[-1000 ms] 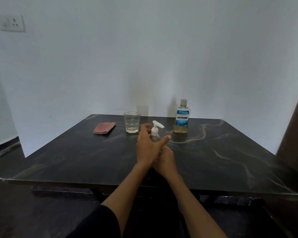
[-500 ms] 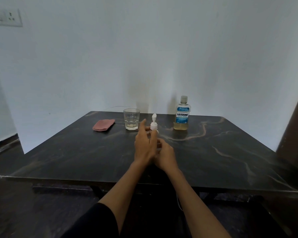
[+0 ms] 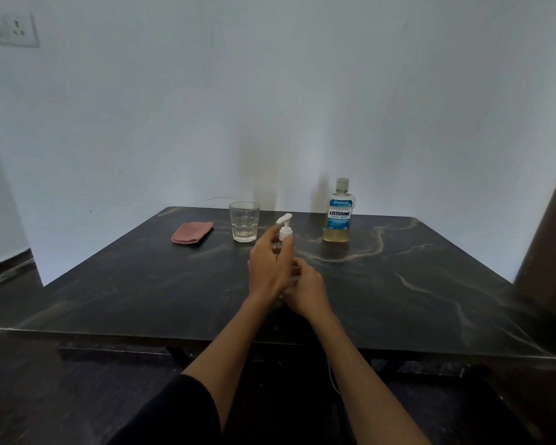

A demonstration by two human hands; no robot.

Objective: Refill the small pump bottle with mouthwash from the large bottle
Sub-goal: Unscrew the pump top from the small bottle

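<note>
The small clear pump bottle [image 3: 284, 231] with a white pump head stands near the middle of the dark marble table [image 3: 414, 284]. My left hand [image 3: 267, 268] pinches the pump collar with thumb and fingers. My right hand [image 3: 305, 289] grips the bottle's lower body, which is mostly hidden behind both hands. The large mouthwash bottle [image 3: 338, 213], capped, with a blue label and a little yellowish liquid at the bottom, stands at the back right, apart from my hands.
An empty-looking drinking glass [image 3: 244, 221] stands left of the pump bottle. A folded pink cloth [image 3: 191, 232] lies at the back left. White walls close the table's far sides; a dark panel [image 3: 549, 252] rises at the right.
The pump nozzle has turned: it pointed right, then toward me, and now points up-right. My left hand's fingers shifted round the pump collar. The right hand stayed on the bottle.
</note>
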